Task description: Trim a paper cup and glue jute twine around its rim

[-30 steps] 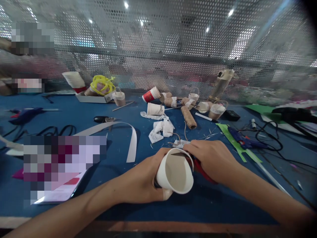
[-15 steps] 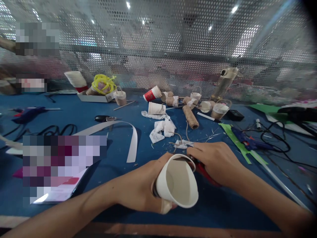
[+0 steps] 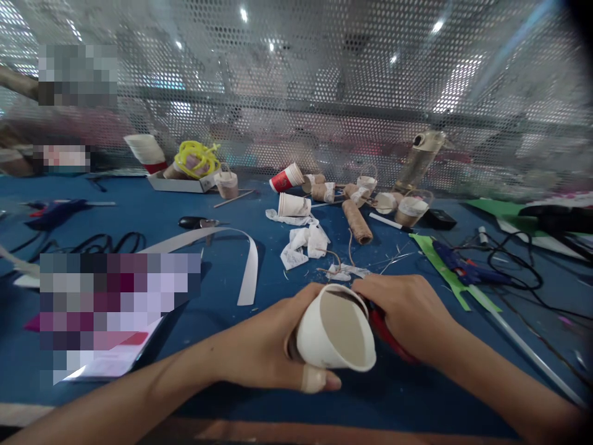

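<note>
In front of me, my left hand wraps round a white paper cup, its mouth tilted up and toward me. A bandage covers part of that thumb. My right hand is closed on a pair of red-handled scissors at the cup's right side. The dark blade shows at the far rim, partly inside the cup; the rest is hidden by the cup and fingers. Just beyond the hands lie crumpled white tissue strips and loose twine.
Twine-wrapped cups, a twine roll and stacked paper cups lie farther back. Glue guns with cables rest at right and left. A phone-like screen and a curved white strip are at left. A perforated metal screen stands behind.
The cup has turned slightly in my left hand and shifted a little right and up. My left thumb stretches further along under it. My right hand stays beside the rim with the scissors.
</note>
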The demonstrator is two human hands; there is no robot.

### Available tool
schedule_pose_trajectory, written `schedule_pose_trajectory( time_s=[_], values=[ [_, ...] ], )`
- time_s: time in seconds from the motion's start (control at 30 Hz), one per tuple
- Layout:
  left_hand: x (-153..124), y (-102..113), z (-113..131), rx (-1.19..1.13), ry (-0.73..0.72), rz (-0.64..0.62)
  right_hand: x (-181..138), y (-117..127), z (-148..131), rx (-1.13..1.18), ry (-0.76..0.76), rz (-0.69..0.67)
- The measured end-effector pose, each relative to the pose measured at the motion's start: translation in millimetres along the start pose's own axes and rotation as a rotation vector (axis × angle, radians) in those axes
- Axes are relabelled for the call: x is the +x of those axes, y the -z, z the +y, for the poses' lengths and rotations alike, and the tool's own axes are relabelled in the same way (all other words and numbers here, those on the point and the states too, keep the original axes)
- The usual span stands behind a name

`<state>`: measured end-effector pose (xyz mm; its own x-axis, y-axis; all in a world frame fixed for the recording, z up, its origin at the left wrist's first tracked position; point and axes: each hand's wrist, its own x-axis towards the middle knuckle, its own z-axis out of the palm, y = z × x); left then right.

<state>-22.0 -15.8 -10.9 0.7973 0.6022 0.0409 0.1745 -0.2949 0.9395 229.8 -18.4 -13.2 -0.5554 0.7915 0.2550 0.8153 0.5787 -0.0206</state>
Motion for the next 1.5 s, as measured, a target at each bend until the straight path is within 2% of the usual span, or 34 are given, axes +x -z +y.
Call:
schedule_pose_trajectory(
  time_s=[0.1, 0.17, 0.27, 0.6, 0.73, 0.9, 1.03, 1.2, 1.33, 1.4, 1.5],
  values=[
    [3, -1, -2, 0.083, 0.026, 0.152, -1, -2, -3, -0.005, -0.14, 0.004],
    [4, -1, -3, 0.187, 0.03, 0.197, -2, -2, -5, -0.013, -0.183, 0.004],
    [3, -1, -4, 0.244, 0.026, 0.161, -2, -2, -7, -0.017, -0.189, 0.011],
    [1, -1, -2, 0.196, -0.017, 0.071, -6, -3, -4, -0.017, -0.108, 0.061],
    [1, -1, 0, 0.214, 0.018, 0.049, -5, -4, -5, -0.023, -0.07, 0.062],
    [0, 1, 5, 0.163, 0.042, -0.022, -6, -5, -2, -0.032, -0.006, 0.158],
    [0, 3, 3, 0.141, 0.023, -0.047, -6, -5, -2, -0.02, 0.042, 0.123],
    [0, 4, -3, 0.098, -0.045, -0.078, -7, -5, -4, -0.029, 0.057, 0.161],
    [0, 3, -4, 0.046, -0.082, -0.087, -8, -5, -6, 0.005, 0.046, 0.105],
    [0, 2, -5, 0.025, -0.061, -0.066, -9, -4, -6, 0.014, -0.001, 0.093],
    [1, -2, -9, 0.128, -0.047, 0.111, -9, -3, -6, -0.005, -0.125, 0.085]
  ],
)
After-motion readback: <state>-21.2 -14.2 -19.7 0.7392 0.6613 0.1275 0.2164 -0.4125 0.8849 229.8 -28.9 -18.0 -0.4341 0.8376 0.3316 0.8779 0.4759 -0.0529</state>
